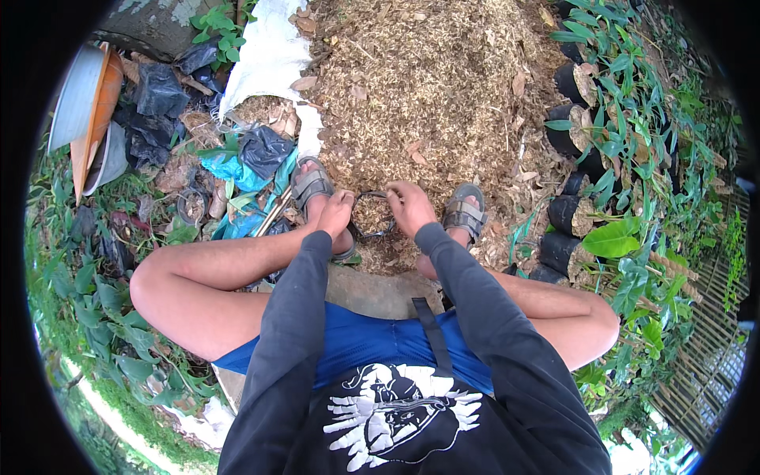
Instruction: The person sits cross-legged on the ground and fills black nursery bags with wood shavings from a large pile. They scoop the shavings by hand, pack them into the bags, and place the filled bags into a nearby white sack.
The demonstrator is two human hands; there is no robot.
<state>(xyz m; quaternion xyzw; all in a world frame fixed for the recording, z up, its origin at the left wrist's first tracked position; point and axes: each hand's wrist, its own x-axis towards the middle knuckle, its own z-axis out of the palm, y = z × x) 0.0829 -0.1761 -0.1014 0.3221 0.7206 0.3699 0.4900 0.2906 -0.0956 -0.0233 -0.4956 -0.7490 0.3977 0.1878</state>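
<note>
Between my feet stands a black plastic grow bag (pixel 376 234), its round mouth facing up. Brown, husk-flecked potting mix (pixel 374 215) shows inside it. My left hand (pixel 336 212) pinches the bag's rim on the left side. On the opposite side my right hand (pixel 411 206) has its fingers curled at the rim, apparently gripping it. The bag's lower part is out of sight. A broad heap of the same husk-flecked mix (pixel 415 107) spreads just beyond my hands.
Filled black grow bags (pixel 561 215) with leafy plants line the right side. At left lie blue plastic (pixel 228 171), black plastic scraps (pixel 266 148) and a tipped wheelbarrow-like tray (pixel 98 113). A white sack (pixel 264 53) borders the heap. A stone slab (pixel 374 291) sits below my hands.
</note>
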